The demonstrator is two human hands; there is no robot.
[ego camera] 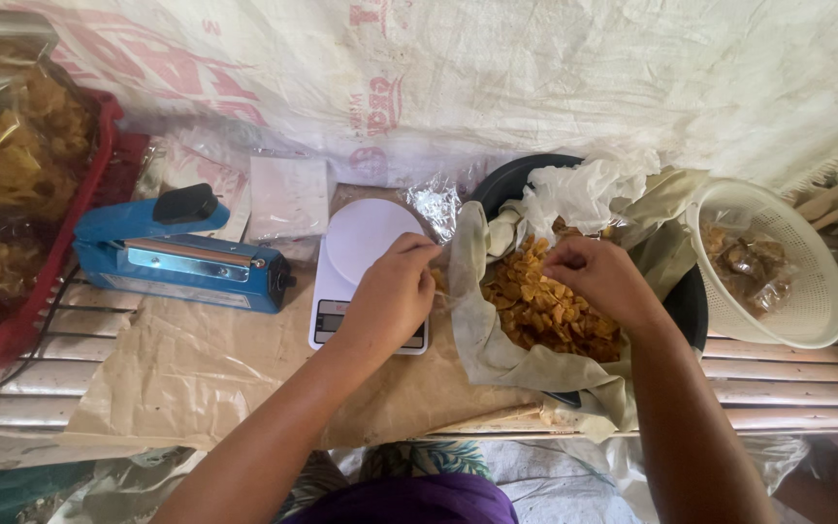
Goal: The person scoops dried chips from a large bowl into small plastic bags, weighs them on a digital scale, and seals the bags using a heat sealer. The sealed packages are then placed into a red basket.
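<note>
My left hand (390, 296) hovers over the white kitchen scale (361, 238), fingers pinched on the edge of a clear plastic bag (435, 206) that stands beside the scale. My right hand (594, 277) is closed on a pinch of golden fried chips (540, 311), just above the pile. The chips lie in a black basin (511, 180) lined with pale cloth (497, 349) and white paper. Brown paper (196, 374) covers the slatted bench under it all.
A blue heat sealer (181, 252) lies left of the scale. A red crate (36, 262) with bagged chips stands at far left. At the right sits a white plastic colander (807, 301) with darker pieces. A printed white sack hangs behind.
</note>
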